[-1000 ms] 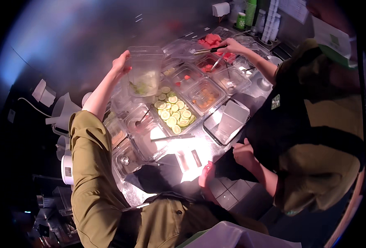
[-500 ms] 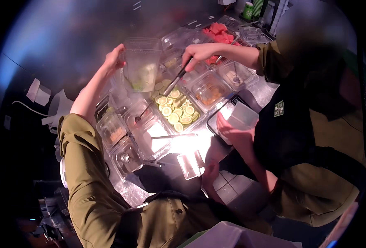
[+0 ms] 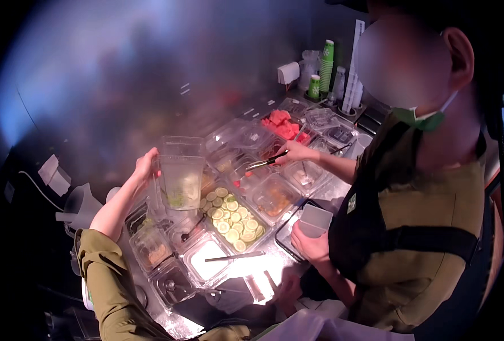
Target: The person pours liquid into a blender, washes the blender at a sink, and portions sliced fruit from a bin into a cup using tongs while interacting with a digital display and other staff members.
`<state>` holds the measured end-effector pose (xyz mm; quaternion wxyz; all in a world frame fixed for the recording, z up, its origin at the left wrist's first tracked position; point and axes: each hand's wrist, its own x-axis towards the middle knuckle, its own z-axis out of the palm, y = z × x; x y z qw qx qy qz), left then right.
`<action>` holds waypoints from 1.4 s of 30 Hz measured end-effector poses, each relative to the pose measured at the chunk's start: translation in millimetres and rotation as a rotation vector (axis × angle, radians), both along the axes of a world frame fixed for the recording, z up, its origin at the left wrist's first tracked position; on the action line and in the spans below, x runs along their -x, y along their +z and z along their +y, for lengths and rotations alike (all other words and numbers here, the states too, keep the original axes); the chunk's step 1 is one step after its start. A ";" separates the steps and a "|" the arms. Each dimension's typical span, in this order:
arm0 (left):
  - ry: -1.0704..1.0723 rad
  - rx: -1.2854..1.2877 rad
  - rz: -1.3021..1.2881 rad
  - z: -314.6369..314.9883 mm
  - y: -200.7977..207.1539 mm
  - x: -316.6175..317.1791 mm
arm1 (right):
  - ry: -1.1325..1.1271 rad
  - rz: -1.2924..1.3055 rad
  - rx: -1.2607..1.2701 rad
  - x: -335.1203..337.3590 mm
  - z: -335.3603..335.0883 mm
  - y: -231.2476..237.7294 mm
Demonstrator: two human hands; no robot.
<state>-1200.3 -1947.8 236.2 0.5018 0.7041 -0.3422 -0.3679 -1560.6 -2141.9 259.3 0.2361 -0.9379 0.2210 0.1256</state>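
One clear tub (image 3: 182, 177), clamped in my left hand (image 3: 147, 165), I'd hold level near the lime slices (image 3: 238, 221); whether my right hand (image 3: 288, 291) grips anything I cannot tell.

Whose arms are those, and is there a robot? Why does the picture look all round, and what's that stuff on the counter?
No robot here, just people! One person wears a wide camera on their head, looking down, so straight edges bend. That person's left hand holds up a tall clear container. Their right hand is low and dim, so I can't tell whether it holds anything.

On the metal counter sit clear tubs. One has round, green-edged slices, and red chunks are heaped farther back. The co-worker on the right holds tongs and a whitish cup.
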 end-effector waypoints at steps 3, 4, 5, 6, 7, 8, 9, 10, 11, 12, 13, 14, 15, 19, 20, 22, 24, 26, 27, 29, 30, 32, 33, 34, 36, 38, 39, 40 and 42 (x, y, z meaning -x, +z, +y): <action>0.013 -0.017 -0.016 -4.3 -2.6 -6.6 | -0.034 0.001 -0.052 22.8 5.9 -19.5; 0.017 -0.016 -0.025 -2.9 -5.7 -8.9 | -0.055 -0.001 -0.078 29.9 10.6 -34.8; 0.023 -0.008 -0.010 -2.3 -5.7 -3.3 | -0.075 -0.002 -0.101 38.5 12.3 -51.2; 0.032 -0.001 0.005 -1.4 -7.6 1.2 | -0.098 -0.009 -0.124 45.9 14.7 -67.6; 0.038 -0.016 0.008 -0.2 -11.4 -1.1 | -0.114 -0.030 -0.140 50.9 18.8 -80.8; 0.027 -0.019 0.004 -1.7 -13.8 -2.8 | -0.138 -0.055 -0.150 57.8 18.1 -92.6; 0.018 -0.023 -0.001 -2.9 -16.0 -5.6 | -0.172 -0.102 -0.157 62.6 17.3 -104.5; 0.015 -0.030 0.000 -6.6 -17.0 -6.9 | -0.219 -0.166 -0.160 71.8 13.7 -117.3; 0.003 -0.031 -0.001 -11.1 -17.7 -9.1 | -0.275 -0.280 -0.160 78.3 5.6 -126.7; -0.034 -0.037 0.002 -22.9 -19.7 -2.6 | -0.336 -0.438 -0.167 100.2 -9.5 -140.7; -0.037 -0.007 -0.006 -24.8 -19.7 7.6 | -0.369 -0.591 -0.178 110.4 -17.5 -150.7; -0.044 0.025 -0.013 -28.4 -14.8 19.0 | -0.465 -0.661 -0.177 127.0 -14.1 -167.6; -0.015 0.001 0.005 -24.8 -20.2 11.5 | -0.540 -0.734 -0.172 121.9 3.4 -181.2; 0.010 -0.075 0.011 -5.9 -26.8 -5.4 | -0.963 -1.065 0.033 113.6 150.8 -222.6; -0.017 -0.066 0.002 -7.2 -21.9 -5.3 | -1.067 -1.120 0.096 108.8 199.5 -235.7; -0.055 -0.045 -0.007 -12.7 -13.3 0.2 | -1.261 -1.154 0.206 91.3 294.4 -269.9; -0.037 -0.057 -0.015 -9.5 -5.3 8.3 | -1.389 -1.066 0.262 63.5 364.9 -304.2; -0.022 -0.068 -0.020 4.8 -8.5 -4.8 | -1.425 -0.959 0.282 38.8 406.4 -327.0; -0.073 -0.060 -0.011 -4.9 -6.4 -2.0 | -1.470 -0.911 0.334 29.8 416.7 -333.5; -0.060 -0.052 -0.020 -4.9 -4.4 2.2 | -1.485 -0.856 0.405 24.6 420.0 -338.4; -0.046 -0.047 -0.030 -3.8 -3.2 3.8 | -1.486 -0.844 0.428 24.0 419.6 -340.8; -0.049 -0.039 -0.031 -1.7 -1.6 4.2 | -1.480 -0.834 0.464 24.2 417.1 -341.6; -0.055 -0.035 -0.030 -0.7 -1.1 4.0 | -1.480 -0.830 0.475 25.3 419.2 -341.8; -0.050 -0.032 -0.032 0.7 -0.1 3.2 | -1.472 -0.828 0.482 25.9 418.7 -341.3; -0.089 -0.043 -0.006 2.9 2.3 1.1 | -1.467 -0.827 0.498 26.5 420.3 -340.2; -0.059 -0.012 -0.006 4.9 3.7 4.8 | -1.460 -0.816 0.511 26.4 421.5 -340.8; -0.032 0.021 -0.004 5.7 4.5 5.7 | -1.460 -0.820 0.509 26.2 422.1 -340.6; -0.029 0.020 0.000 5.5 3.6 2.7 | -1.452 -0.815 0.511 25.2 422.1 -339.9; -0.042 -0.025 0.028 4.3 2.2 -5.0 | -1.464 -0.838 0.484 24.4 421.7 -337.7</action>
